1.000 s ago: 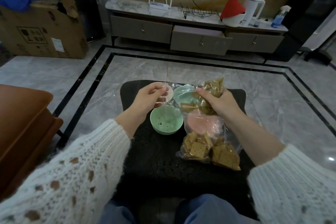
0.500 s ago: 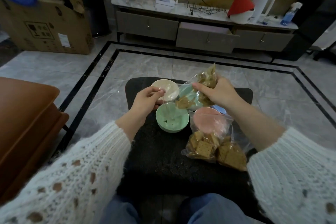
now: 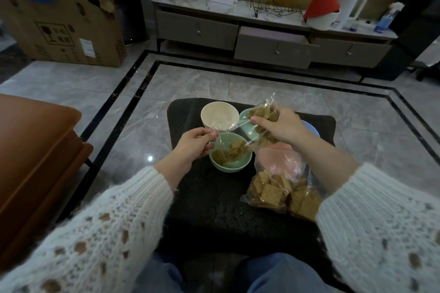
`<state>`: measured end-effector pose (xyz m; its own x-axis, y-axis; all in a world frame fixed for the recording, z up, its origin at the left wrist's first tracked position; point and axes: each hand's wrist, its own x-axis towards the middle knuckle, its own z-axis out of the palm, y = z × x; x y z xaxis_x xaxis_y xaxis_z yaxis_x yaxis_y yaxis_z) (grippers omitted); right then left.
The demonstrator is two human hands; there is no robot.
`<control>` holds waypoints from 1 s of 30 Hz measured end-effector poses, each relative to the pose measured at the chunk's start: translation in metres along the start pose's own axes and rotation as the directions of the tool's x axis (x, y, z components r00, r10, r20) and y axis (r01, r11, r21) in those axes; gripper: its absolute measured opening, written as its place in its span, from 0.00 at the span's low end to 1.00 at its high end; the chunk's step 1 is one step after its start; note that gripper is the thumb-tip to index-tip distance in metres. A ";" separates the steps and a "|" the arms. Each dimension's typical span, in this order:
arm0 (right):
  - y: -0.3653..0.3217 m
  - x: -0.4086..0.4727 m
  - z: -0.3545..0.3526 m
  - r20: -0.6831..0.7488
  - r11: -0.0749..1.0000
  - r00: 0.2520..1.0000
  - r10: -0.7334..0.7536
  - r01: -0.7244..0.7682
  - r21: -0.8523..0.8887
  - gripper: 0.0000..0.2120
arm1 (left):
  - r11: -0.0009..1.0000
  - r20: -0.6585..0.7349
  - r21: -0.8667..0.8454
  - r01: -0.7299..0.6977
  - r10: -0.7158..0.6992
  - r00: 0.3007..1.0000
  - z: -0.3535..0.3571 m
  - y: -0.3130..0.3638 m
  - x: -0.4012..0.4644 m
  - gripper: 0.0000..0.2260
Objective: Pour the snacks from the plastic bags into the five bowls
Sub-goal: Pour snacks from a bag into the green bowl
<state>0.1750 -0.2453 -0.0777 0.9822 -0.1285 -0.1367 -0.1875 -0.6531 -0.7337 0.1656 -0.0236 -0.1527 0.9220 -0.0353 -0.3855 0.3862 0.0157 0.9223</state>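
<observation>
A clear plastic bag of brown crackers is held tilted over the bowls. My right hand grips its full end, raised. My left hand pinches the bag's open mouth over the near green bowl, and crackers lie in that bowl. Behind it stand a cream bowl and a second green bowl, partly hidden by the bag. A blue bowl peeks out behind my right wrist. A pink bowl shows through further cracker bags lying at the right.
All bowls and bags sit on a black low table over a grey marble floor. An orange-brown seat stands at the left. A grey drawer cabinet and a cardboard box are at the back.
My right hand has lifted and tipped the bag, and crackers have slid into the near green bowl, which was empty before. My left hand has moved the bag's mouth down to that bowl.
</observation>
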 end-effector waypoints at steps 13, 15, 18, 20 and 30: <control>-0.020 -0.005 -0.015 0.010 0.988 0.990 -0.143 0.143 -0.066 0.16 | 0.988 -0.078 -0.088 -0.130 0.123 0.989 -0.001 0.005 -0.006 0.04; -0.016 -0.005 -0.012 0.044 0.990 0.991 -0.127 0.130 -0.062 0.14 | 0.999 -0.067 -0.035 -0.040 0.038 0.997 0.000 0.001 -0.008 0.07; -0.004 -0.007 -0.002 0.054 0.994 0.995 -0.083 0.087 -0.065 0.13 | 0.997 -0.038 -0.001 0.074 -0.074 0.997 0.002 -0.006 -0.010 0.06; 0.001 -0.008 0.000 0.050 0.998 0.997 -0.063 0.065 -0.027 0.12 | 0.997 -0.024 -0.009 0.079 -0.079 0.997 0.003 -0.007 -0.010 0.06; 0.000 -0.003 -0.005 0.006 0.998 0.999 -0.054 0.054 0.020 0.11 | 0.999 -0.070 -0.016 -0.044 0.042 0.997 0.006 0.005 -0.012 0.06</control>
<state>0.1721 -0.2488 -0.0739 0.9910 -0.0885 -0.1007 -0.1340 -0.6438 -0.7534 0.1564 -0.0295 -0.1432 0.9372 0.0352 -0.3471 0.3460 0.0328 0.9376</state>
